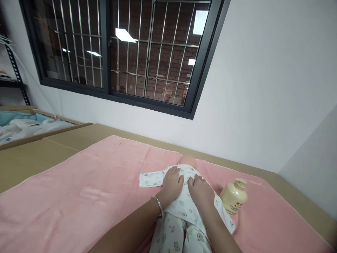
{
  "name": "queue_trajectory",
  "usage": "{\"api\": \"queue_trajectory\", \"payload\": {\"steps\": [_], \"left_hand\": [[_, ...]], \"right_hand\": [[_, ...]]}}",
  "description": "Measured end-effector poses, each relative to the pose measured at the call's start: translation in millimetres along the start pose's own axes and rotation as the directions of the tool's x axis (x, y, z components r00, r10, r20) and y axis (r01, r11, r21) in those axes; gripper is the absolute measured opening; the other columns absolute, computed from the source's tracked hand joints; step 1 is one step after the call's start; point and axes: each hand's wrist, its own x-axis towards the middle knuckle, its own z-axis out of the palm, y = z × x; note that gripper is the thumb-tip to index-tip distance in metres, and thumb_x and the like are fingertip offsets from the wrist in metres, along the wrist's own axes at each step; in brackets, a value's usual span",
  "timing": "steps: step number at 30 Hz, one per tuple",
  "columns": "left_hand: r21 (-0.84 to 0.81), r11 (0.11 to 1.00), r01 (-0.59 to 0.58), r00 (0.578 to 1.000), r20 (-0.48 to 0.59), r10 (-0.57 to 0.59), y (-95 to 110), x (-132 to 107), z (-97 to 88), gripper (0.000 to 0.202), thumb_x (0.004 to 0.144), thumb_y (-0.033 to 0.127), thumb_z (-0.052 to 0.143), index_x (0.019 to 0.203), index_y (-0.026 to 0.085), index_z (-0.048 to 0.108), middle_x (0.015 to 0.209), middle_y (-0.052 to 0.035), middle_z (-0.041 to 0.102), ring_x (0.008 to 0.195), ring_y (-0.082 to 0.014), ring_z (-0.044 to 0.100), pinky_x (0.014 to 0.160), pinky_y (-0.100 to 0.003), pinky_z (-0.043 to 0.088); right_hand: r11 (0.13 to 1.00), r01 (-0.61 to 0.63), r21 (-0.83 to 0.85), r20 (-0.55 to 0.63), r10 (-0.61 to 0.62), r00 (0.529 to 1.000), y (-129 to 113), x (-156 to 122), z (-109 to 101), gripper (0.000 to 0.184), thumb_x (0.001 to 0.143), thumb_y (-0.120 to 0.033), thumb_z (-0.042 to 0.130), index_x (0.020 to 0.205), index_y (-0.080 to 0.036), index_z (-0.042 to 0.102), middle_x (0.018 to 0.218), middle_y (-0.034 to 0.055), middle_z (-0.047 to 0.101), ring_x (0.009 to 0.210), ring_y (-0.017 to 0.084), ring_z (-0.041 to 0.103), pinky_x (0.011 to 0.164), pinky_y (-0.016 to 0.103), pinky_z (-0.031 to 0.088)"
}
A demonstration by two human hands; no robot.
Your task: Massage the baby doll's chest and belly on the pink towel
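Observation:
A baby doll lies on its back, its smooth bald head [187, 161] showing just beyond the collar. It wears a white printed top [181, 203] and matching trousers [171, 235] with small green figures. My left hand [172, 182], a silver bangle at its wrist, rests on the chest of the top with fingers apart. Opposite it, my right hand [201, 189] lies on the other side of the chest, fingers spread and slightly bent on the cloth. One sleeve [151, 179] stretches out flat to the left; the other side hangs toward the lower right.
A pale yellow bottle [234, 196] stands close to the right of the doll. Beneath everything is a pink towel [105, 196] on a tan tabletop [60, 151]. White and blue cloths [31, 126] fill a wooden-edged bin at left. A barred window [147, 52] is in the wall behind.

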Motion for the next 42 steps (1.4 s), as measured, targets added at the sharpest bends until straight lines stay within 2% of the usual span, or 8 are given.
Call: {"api": "queue_trajectory", "payload": {"steps": [8, 13, 19, 27, 31, 35, 38, 42], "left_hand": [[0.006, 1.000, -0.017, 1.000, 0.010, 0.017, 0, 1, 0.6, 0.037, 0.091, 0.026, 0.041, 0.122, 0.016, 0.059, 0.126, -0.0105, 0.062, 0.121, -0.0253, 0.053, 0.107, -0.044, 0.041], [-0.018, 0.990, -0.139, 0.990, 0.006, 0.139, 2, 2, -4.2, 0.034, 0.093, 0.021, 0.039, 0.119, 0.019, 0.061, 0.124, -0.0068, 0.065, 0.118, -0.0211, 0.055, 0.107, -0.040, 0.041], [0.081, 0.995, -0.063, 0.998, -0.009, 0.064, 9, -3, -12.3, 0.026, 0.092, 0.028, 0.043, 0.089, 0.020, 0.067, 0.095, -0.0079, 0.071, 0.095, -0.0241, 0.062, 0.086, -0.039, 0.050], [0.100, 0.988, -0.115, 0.992, 0.059, 0.109, 4, 4, -7.7, 0.037, 0.094, 0.034, 0.042, 0.122, 0.017, 0.059, 0.126, -0.0119, 0.062, 0.121, -0.0271, 0.053, 0.105, -0.044, 0.040], [0.099, 0.983, -0.157, 0.987, 0.039, 0.154, 6, 2, -9.4, 0.029, 0.094, 0.029, 0.042, 0.111, 0.018, 0.063, 0.112, -0.0099, 0.067, 0.108, -0.0241, 0.059, 0.096, -0.039, 0.046], [0.161, 0.983, -0.090, 0.996, 0.009, 0.090, 10, -4, -11.0, 0.025, 0.094, 0.030, 0.042, 0.091, 0.020, 0.065, 0.093, -0.0087, 0.070, 0.094, -0.0237, 0.062, 0.086, -0.037, 0.048], [0.177, 0.984, -0.017, 1.000, 0.016, 0.014, 8, -3, -8.9, 0.028, 0.093, 0.033, 0.042, 0.099, 0.019, 0.065, 0.100, -0.0107, 0.070, 0.099, -0.0258, 0.062, 0.090, -0.039, 0.047], [0.125, 0.991, -0.052, 0.995, 0.096, 0.040, -1, 3, -2.9, 0.043, 0.093, 0.036, 0.039, 0.126, 0.015, 0.056, 0.131, -0.0134, 0.059, 0.125, -0.0275, 0.051, 0.107, -0.043, 0.038]], "right_hand": [[0.988, 0.113, 0.106, -0.033, -0.110, 0.993, 14, 11, 11, 0.042, 0.092, -0.032, 0.033, 0.118, -0.014, 0.060, 0.120, 0.0136, 0.064, 0.117, 0.027, 0.053, 0.099, 0.036, 0.034], [0.955, 0.246, 0.165, -0.028, -0.244, 0.969, 17, 13, 12, 0.051, 0.091, -0.025, 0.032, 0.138, -0.016, 0.050, 0.141, 0.0105, 0.052, 0.132, 0.023, 0.043, 0.107, 0.036, 0.029], [0.990, 0.078, 0.121, 0.020, -0.081, 0.996, 10, 4, -1, 0.042, 0.090, -0.035, 0.038, 0.117, -0.022, 0.067, 0.114, 0.0110, 0.069, 0.108, 0.028, 0.062, 0.088, 0.035, 0.042], [0.948, 0.205, 0.242, -0.018, -0.207, 0.978, 28, 19, 17, 0.051, 0.092, -0.032, 0.034, 0.137, -0.018, 0.051, 0.145, 0.0086, 0.048, 0.135, 0.022, 0.040, 0.110, 0.040, 0.025], [0.956, 0.211, 0.202, -0.008, -0.214, 0.977, 15, 9, 6, 0.040, 0.091, -0.028, 0.038, 0.122, -0.021, 0.063, 0.128, 0.0085, 0.063, 0.122, 0.022, 0.053, 0.099, 0.033, 0.036], [0.990, 0.082, 0.113, 0.011, -0.084, 0.996, 3, -1, -4, 0.036, 0.092, -0.029, 0.036, 0.102, -0.019, 0.069, 0.108, 0.0123, 0.069, 0.102, 0.024, 0.063, 0.083, 0.031, 0.043], [0.984, 0.075, 0.161, 0.018, -0.079, 0.997, 8, 3, 2, 0.041, 0.092, -0.032, 0.037, 0.118, -0.017, 0.064, 0.125, 0.0133, 0.063, 0.118, 0.025, 0.055, 0.094, 0.033, 0.040], [0.966, 0.148, 0.211, 0.049, -0.161, 0.986, 22, 16, 17, 0.054, 0.092, -0.034, 0.035, 0.142, -0.015, 0.045, 0.148, 0.0107, 0.043, 0.138, 0.025, 0.034, 0.112, 0.040, 0.023]]}}
